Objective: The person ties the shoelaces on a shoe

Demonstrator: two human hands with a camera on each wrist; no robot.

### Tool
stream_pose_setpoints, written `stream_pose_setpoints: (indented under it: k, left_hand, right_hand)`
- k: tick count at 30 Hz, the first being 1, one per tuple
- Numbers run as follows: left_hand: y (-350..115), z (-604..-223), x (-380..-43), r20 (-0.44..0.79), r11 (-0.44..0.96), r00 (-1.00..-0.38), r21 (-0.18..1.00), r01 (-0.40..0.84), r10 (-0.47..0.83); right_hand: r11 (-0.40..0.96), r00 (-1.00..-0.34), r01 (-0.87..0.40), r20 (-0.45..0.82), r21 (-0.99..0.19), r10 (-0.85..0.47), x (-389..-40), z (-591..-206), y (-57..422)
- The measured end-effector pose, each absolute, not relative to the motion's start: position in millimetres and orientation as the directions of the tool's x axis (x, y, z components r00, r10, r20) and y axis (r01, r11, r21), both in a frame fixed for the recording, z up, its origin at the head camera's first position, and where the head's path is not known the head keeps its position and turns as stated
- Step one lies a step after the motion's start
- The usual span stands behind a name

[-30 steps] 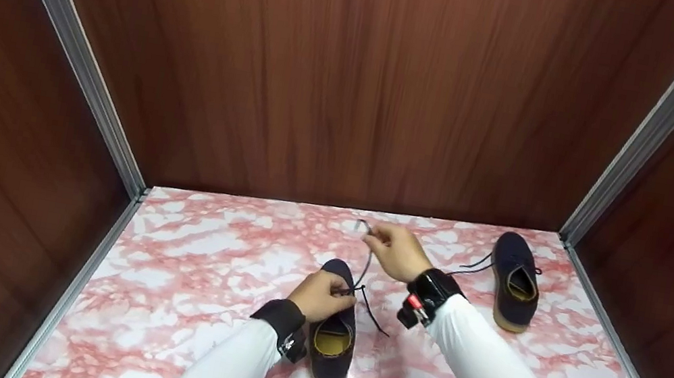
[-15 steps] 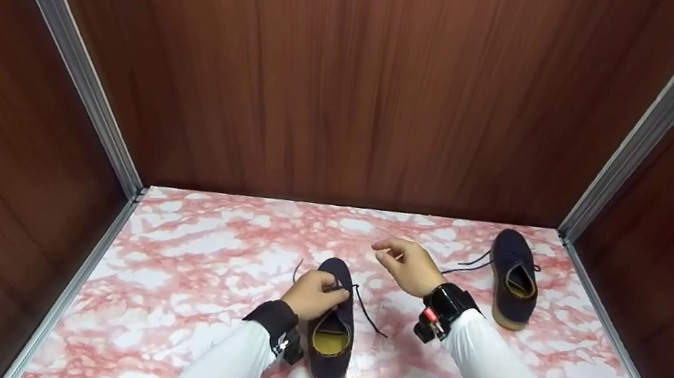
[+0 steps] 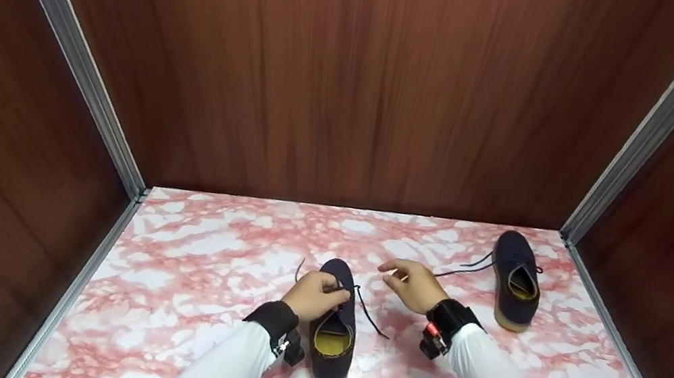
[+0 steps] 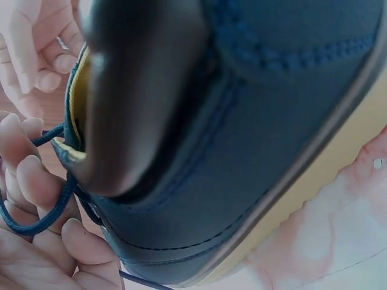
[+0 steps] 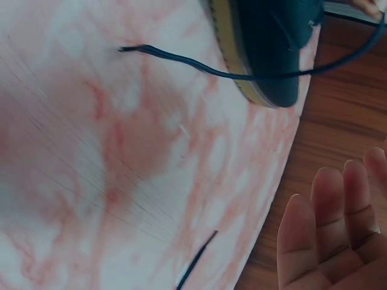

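A dark navy lace-up shoe with a yellow insole stands upright on the marbled surface, toe pointing away from me. My left hand is over its laced part and pinches a shoelace. In the left wrist view that lace loops between the fingers, close to the shoe's opening. One lace end curves out left of the left hand. The other lace end trails over the surface to the right. To the right of the shoe my right hand hovers with relaxed fingers, holding nothing.
A matching shoe stands at the far right, its loose lace running left towards my right hand. Brown wood-grain panels rise at the back and both sides, joined by grey metal strips.
A second ago my right hand held a lace up beyond the shoe. It has let go and moved right and nearer to me; a lace end now shows left of the left hand.
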State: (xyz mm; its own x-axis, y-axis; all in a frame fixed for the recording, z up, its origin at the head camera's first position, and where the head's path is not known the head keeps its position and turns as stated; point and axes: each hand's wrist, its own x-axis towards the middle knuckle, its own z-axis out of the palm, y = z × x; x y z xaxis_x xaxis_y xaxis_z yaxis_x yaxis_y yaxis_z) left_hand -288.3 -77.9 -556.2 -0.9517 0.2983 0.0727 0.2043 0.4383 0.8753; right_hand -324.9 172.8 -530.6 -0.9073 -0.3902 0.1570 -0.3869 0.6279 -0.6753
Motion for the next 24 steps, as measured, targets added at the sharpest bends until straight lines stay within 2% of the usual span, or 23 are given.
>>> stream_pose_setpoints:
  k: [13,24]
  left_hand:
    - [-78,-555,-286,0.071,0.448,-0.953,0.870,0.203,0.294]
    - [-77,-557,-286,0.066,0.409,-0.954,0.893,0.187,0.292]
  right_hand:
    - [0.636,-0.897,-0.357,0.062,-0.684,-0.437,-318,-560,149]
    - [0.590,-0.904,-0.337,0.077,-0.734,-0.421,-316,-580,142]
